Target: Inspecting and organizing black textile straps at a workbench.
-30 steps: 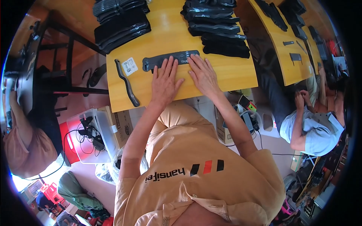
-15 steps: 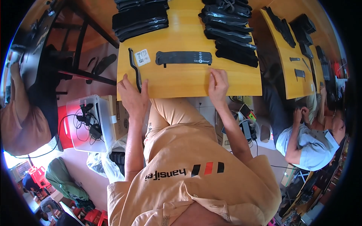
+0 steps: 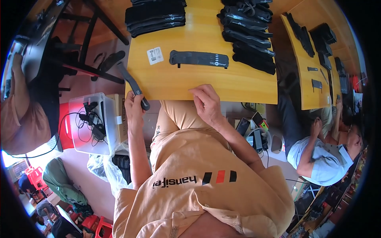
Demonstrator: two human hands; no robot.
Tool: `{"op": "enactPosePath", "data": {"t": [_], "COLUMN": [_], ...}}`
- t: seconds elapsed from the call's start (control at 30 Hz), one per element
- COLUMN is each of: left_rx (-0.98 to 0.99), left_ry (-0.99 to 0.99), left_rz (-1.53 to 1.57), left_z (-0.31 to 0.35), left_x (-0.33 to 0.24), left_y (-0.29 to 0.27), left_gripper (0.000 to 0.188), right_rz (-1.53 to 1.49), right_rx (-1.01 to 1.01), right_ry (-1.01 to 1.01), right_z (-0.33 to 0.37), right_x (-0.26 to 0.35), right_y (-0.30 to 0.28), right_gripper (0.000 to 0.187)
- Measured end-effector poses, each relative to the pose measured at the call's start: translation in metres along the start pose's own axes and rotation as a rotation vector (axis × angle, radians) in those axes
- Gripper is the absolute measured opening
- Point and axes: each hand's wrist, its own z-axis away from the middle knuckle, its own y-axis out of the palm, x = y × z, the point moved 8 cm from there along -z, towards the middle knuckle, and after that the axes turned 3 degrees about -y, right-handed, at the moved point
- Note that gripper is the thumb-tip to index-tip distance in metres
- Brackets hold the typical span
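My left hand (image 3: 135,104) is closed around the lower part of a long, dark grey strap (image 3: 133,81). That strap is raised at the table's left front corner, its rounded lower end sticking out past my fingers. Over the front edge of the table hovers my right hand (image 3: 207,104), its fingers loosely bent and a little apart, with nothing visible in them. Beyond both hands, a flat dark grey strap bundle (image 3: 198,58) lies crosswise, with pale print at its right end and two small black tabs below. A white printed label (image 3: 155,55) lies to its left.
Black strap stacks stand at the back left (image 3: 155,19) and back right (image 3: 248,33) of the yellow table (image 3: 166,85). A clear bin (image 3: 89,137) with cables stands on the floor at left. Co-workers sit at left (image 3: 24,123) and right (image 3: 317,154).
My left hand has lifted the strap off the table and tilted it over the left corner. My right hand has moved left and toward me. The view has shifted slightly.
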Motion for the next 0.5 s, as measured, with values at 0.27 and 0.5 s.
{"op": "enactPosePath", "data": {"t": [0.27, 0.5], "left_rx": [0.064, 0.269], "left_ry": [0.095, 0.089], "left_rz": [0.081, 0.083], "left_z": [0.024, 0.042], "left_x": [-0.003, -0.006], "left_y": [0.029, 0.076], "left_gripper": [0.007, 0.025], "right_rz": [0.028, -0.123], "right_rx": [0.028, 0.252], "right_ry": [0.122, -0.071], "right_z": [-0.006, -0.009], "right_x": [-0.015, 0.046], "right_y": [-0.014, 0.013], "right_gripper": [0.022, 0.035]}}
